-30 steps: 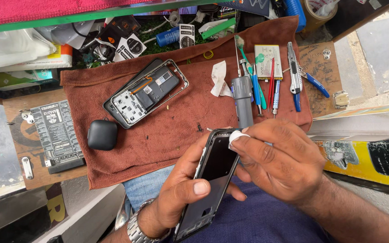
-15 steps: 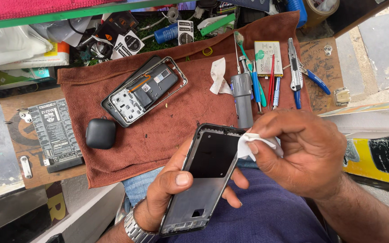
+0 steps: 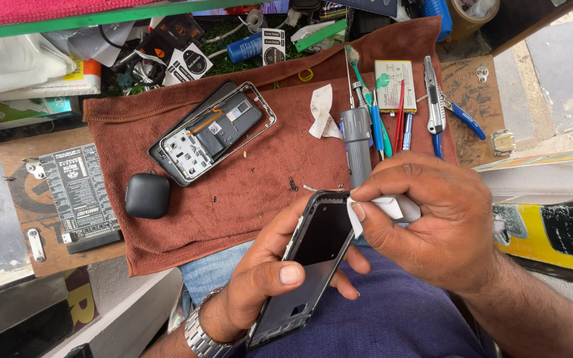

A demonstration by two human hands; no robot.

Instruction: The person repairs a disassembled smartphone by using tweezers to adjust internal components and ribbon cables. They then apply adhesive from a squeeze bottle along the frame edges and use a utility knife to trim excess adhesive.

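Gripping a dark phone back cover (image 3: 313, 265) over your lap, your left hand (image 3: 266, 278) wraps it from below, thumb pressed on its inner face and fingers curled round its far edge. Your right hand (image 3: 432, 219) pinches a folded white wipe (image 3: 379, 209) between thumb and fingertips, pressed to the cover's upper right corner. Both sit just off the near edge of the brown cloth (image 3: 253, 192) that drapes the wooden desk (image 3: 472, 86).

On the cloth, the opened phone chassis (image 3: 213, 132) lies tilted toward the left, with a black earbud case (image 3: 147, 195) near the cloth's left edge and a bare stretch of cloth between them and your hands. A grey screwdriver handle (image 3: 356, 142) lies just beyond your right knuckles; a crumpled tissue (image 3: 321, 113), a small battery (image 3: 394, 85), pens and a utility knife (image 3: 434, 96) crowd the cloth's far right corner. A black printed board (image 3: 77, 192) rests at the desk's left edge. Clutter fills the far edge.
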